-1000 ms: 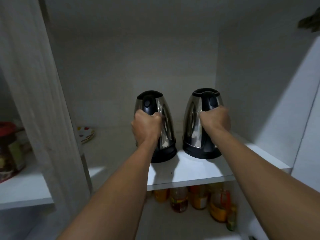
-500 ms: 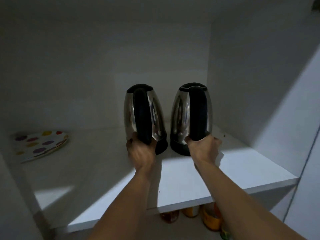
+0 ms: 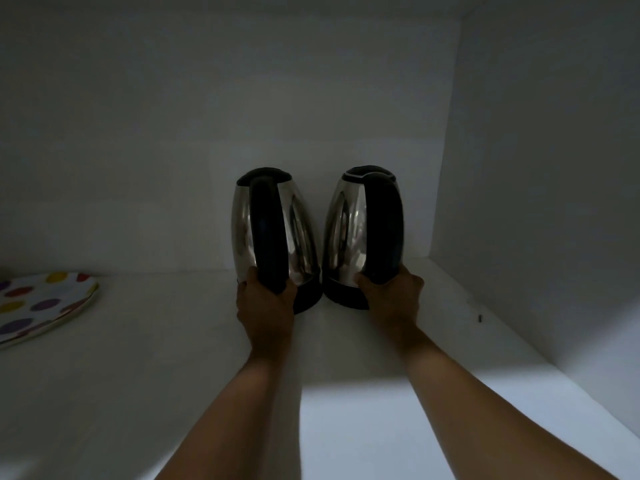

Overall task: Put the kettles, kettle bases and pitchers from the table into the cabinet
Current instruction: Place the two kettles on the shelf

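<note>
At frame left a spotted plate (image 3: 45, 306) lies on the cabinet shelf (image 3: 156, 341). At centre, the left hand (image 3: 266, 306) wraps the left kettle (image 3: 298, 230)'s lower handle; the right hand (image 3: 393, 299) wraps the right kettle (image 3: 346, 226)'s. Both stand near the back wall. Polished steel is probably slippery; the stiff black handles are the safest hold.

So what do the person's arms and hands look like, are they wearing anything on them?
Both forearms are bare as far as the picture shows: no sleeves, gloves, watch or bracelet in view. The left hand and right hand show no rings that I can make out in the dim light.
</note>
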A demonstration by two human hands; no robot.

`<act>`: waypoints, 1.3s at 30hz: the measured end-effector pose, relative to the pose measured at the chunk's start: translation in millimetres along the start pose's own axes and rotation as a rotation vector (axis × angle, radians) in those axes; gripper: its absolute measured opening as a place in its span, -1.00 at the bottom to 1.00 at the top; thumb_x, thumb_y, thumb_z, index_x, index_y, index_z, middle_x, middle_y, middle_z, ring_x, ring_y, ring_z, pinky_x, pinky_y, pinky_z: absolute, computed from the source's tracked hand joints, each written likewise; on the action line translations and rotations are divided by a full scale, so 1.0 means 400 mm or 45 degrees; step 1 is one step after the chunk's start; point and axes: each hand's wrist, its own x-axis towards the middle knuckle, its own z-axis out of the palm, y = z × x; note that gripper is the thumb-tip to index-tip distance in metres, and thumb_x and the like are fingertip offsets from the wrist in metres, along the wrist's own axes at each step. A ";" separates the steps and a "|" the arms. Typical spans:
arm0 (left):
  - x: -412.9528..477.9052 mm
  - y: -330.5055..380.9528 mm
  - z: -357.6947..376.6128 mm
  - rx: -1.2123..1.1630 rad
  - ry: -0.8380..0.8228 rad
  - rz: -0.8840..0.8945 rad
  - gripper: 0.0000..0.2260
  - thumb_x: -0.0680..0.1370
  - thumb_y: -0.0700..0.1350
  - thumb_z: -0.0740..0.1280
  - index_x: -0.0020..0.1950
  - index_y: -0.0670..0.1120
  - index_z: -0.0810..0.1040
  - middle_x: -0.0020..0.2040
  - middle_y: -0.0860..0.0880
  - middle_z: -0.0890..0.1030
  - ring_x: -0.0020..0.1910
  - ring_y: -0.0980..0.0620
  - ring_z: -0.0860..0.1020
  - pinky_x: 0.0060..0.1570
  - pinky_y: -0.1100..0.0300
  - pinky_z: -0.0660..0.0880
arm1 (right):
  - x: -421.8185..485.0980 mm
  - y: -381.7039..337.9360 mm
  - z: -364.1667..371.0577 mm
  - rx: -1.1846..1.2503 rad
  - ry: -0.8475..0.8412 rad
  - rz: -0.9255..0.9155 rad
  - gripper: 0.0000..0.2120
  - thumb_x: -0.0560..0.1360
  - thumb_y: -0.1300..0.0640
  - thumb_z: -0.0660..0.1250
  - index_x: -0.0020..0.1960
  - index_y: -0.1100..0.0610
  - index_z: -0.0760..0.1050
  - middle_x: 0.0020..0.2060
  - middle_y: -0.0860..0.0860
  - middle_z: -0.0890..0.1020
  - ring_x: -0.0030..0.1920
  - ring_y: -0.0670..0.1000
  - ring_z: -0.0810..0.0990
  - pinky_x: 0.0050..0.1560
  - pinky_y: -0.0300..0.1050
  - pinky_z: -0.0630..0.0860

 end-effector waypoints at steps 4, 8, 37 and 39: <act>0.013 0.003 0.006 0.008 0.002 -0.022 -0.59 0.45 -0.12 0.46 0.24 -0.23 0.48 0.09 -0.26 0.60 0.10 -0.25 0.56 -0.07 0.12 0.37 | 0.043 0.019 0.017 0.029 -0.029 -0.035 -0.41 0.37 0.02 0.54 0.32 0.18 0.46 0.21 0.19 0.44 -0.01 0.19 0.58 0.20 0.08 0.56; 0.019 0.006 -0.028 0.070 -0.162 -0.158 -0.46 0.44 -0.07 0.50 0.27 -0.28 0.37 0.20 -0.24 0.54 0.18 -0.21 0.54 -0.04 0.11 0.44 | 0.066 0.032 0.006 0.037 -0.094 0.070 -0.16 0.31 0.06 0.60 0.40 0.28 0.22 0.30 0.25 0.43 0.25 0.27 0.51 0.25 0.11 0.50; -1.034 -0.025 -1.640 1.124 0.782 -0.484 -0.64 0.58 -0.05 0.22 0.33 -0.15 0.36 0.33 -0.21 0.39 0.28 -0.26 0.42 0.28 -0.18 0.37 | -1.646 -0.429 -0.156 -0.043 -1.292 -0.944 -0.59 0.56 -0.04 0.30 0.35 0.11 0.41 0.37 0.20 0.34 0.29 0.30 0.46 0.31 0.11 0.42; -1.137 -0.052 -1.765 1.164 0.889 -0.623 -0.62 0.59 -0.04 0.22 0.37 -0.15 0.34 0.36 -0.21 0.36 0.30 -0.27 0.40 0.28 -0.19 0.35 | -1.816 -0.435 -0.151 -0.024 -1.461 -1.023 -0.57 0.56 -0.04 0.29 0.38 0.09 0.39 0.38 0.18 0.32 0.30 0.29 0.46 0.30 0.10 0.40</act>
